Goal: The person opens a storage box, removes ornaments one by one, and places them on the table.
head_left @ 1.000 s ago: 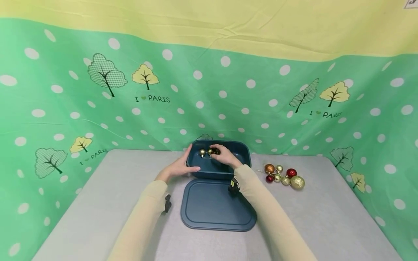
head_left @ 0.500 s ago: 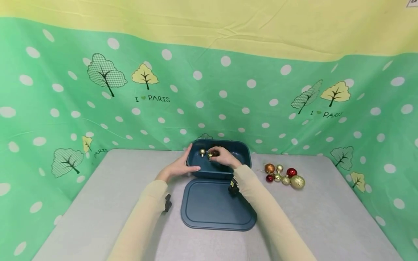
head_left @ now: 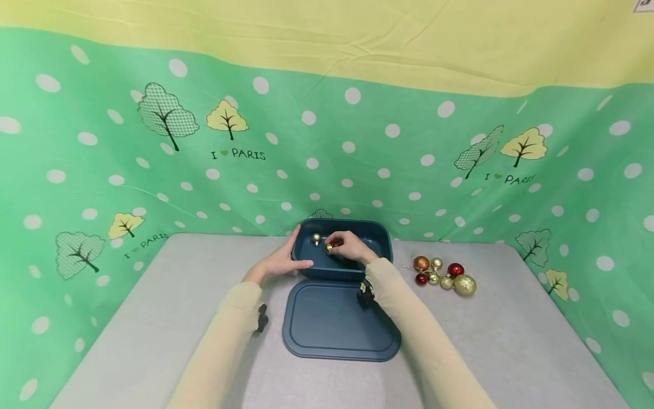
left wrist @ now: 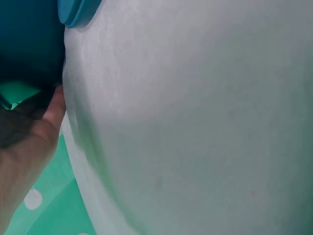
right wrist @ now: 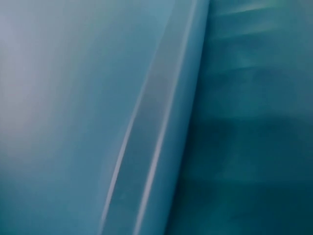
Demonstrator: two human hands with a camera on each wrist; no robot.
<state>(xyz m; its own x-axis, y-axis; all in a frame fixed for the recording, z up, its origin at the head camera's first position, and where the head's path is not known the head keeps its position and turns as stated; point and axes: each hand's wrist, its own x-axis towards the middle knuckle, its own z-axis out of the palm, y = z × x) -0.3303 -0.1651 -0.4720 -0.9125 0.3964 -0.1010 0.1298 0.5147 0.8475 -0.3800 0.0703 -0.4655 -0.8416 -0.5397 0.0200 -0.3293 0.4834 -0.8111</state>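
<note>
In the head view a dark blue lidded-style box (head_left: 368, 238) stands uncovered at the table's back. My left hand (head_left: 276, 262) rests against its front-left corner, thumb straight along the front and fingers stretched along the left side. The left wrist view shows that hand (left wrist: 34, 142) beside the box wall (left wrist: 29, 44). Inside the box, my right hand (head_left: 349, 247) pinches a small gold Christmas bauble (head_left: 328, 249) between thumb and fingers. Another gold bauble (head_left: 316, 238) lies to its left on the box floor. The right hand itself is outside the right wrist view.
A matching blue lid (head_left: 339, 321) lies flat in front of the box, under the right forearm. Several baubles lie on the table (head_left: 511, 341) to the right, among them an orange one (head_left: 421, 263), a red one (head_left: 456, 270) and a large gold one (head_left: 465, 285). A curtain (head_left: 347, 142) hangs behind.
My right hand has shifted the gold bauble slightly toward the front of the box, apart from the other one. The left hand has stayed in place.
</note>
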